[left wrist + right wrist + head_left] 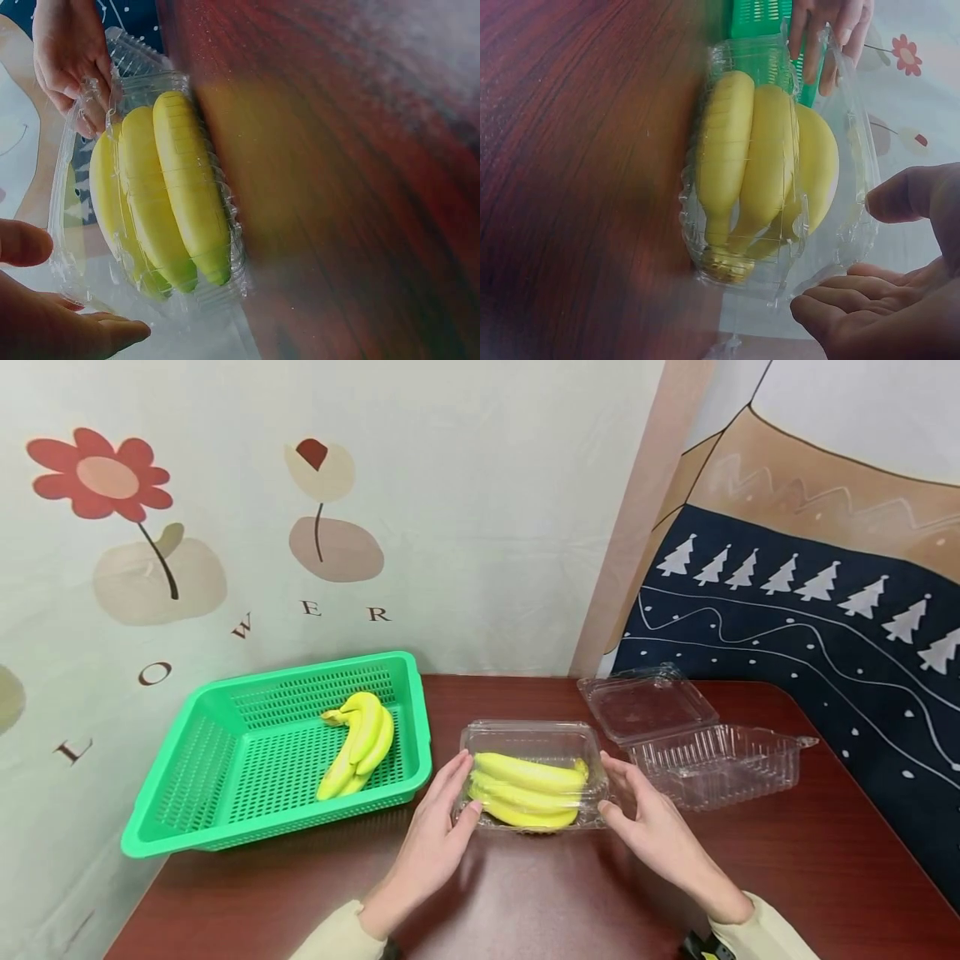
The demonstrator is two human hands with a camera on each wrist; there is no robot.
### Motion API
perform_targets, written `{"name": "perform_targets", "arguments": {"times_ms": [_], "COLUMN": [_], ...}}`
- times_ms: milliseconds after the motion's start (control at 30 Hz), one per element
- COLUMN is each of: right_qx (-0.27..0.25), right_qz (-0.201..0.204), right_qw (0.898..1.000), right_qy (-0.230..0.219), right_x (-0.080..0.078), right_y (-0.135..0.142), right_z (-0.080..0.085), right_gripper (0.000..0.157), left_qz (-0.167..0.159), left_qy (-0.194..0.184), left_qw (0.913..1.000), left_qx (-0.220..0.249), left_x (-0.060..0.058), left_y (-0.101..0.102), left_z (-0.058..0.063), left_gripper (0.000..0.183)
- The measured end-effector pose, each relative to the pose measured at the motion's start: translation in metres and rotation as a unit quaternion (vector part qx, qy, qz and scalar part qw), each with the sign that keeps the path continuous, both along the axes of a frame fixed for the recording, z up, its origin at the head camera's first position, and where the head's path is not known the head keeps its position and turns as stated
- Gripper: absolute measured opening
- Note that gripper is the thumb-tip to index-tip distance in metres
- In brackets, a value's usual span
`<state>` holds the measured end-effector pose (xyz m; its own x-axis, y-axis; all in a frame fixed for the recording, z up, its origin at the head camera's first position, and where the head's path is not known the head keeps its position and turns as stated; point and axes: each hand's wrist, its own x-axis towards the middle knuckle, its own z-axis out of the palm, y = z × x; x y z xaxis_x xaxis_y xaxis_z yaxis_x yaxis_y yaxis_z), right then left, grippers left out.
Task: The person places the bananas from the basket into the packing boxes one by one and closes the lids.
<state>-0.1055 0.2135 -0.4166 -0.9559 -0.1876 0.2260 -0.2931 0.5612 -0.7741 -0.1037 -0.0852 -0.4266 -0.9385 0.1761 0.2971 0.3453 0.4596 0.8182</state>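
Observation:
Three yellow bananas [528,789] in a bunch lie inside a clear plastic clamshell box [532,735], their stem end toward the right. Its transparent lid [855,142] stands over the fruit. My left hand [438,827] is at the box's left side, fingers extended along the lid and thumb near the front corner. On the opposite side, my right hand [652,822] mirrors it, with fairly straight fingers at the lid's edge. Both wrist views show thumb and fingers spread apart around the lid's corners.
At the left, a green plastic basket [262,827] contains another bunch of bananas [360,747]. A second clear clamshell box [720,768] stands at the right with its lid [645,702] folded back. All rest on a dark red wooden table [540,893] against a patterned cloth backdrop [487,527].

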Motion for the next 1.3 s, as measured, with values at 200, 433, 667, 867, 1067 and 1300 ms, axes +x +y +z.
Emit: {"name": "perform_targets", "arguments": {"times_ms": [200,433,667,867,1067,1300], "right_qx": [0.011,0.021,0.027,0.025,0.018,0.006], "right_qz": [0.001,0.001,0.003,0.005,0.005,0.012], "right_qw": [1.000,1.000,1.000,1.000,1.000,1.000], "right_qy": [-0.002,-0.004,0.005,0.010,0.019,0.010], "right_x": [0.001,0.002,0.002,0.002,0.001,0.000], "right_y": [-0.001,0.000,0.001,0.003,0.003,0.002], "right_z": [-0.002,-0.004,-0.004,-0.006,-0.007,-0.008], "right_gripper": [0.054,0.054,0.053,0.051,0.049,0.052], "left_qz": [-0.008,-0.015,-0.012,-0.010,0.000,0.006], "left_qy": [-0.001,0.007,0.012,0.025,0.046,0.016], "left_qw": [0.9998,0.9993,0.9986,0.9981,0.9983,0.9996], "left_qx": [-0.018,-0.032,-0.050,-0.055,-0.037,-0.021], "left_x": [0.002,0.004,0.005,0.003,-0.002,-0.004], "left_y": [-0.002,-0.004,-0.006,-0.008,-0.009,-0.010], "left_z": [-0.003,-0.004,-0.005,-0.007,-0.010,-0.011], "left_gripper": [0.060,0.062,0.061,0.058,0.054,0.053]}}
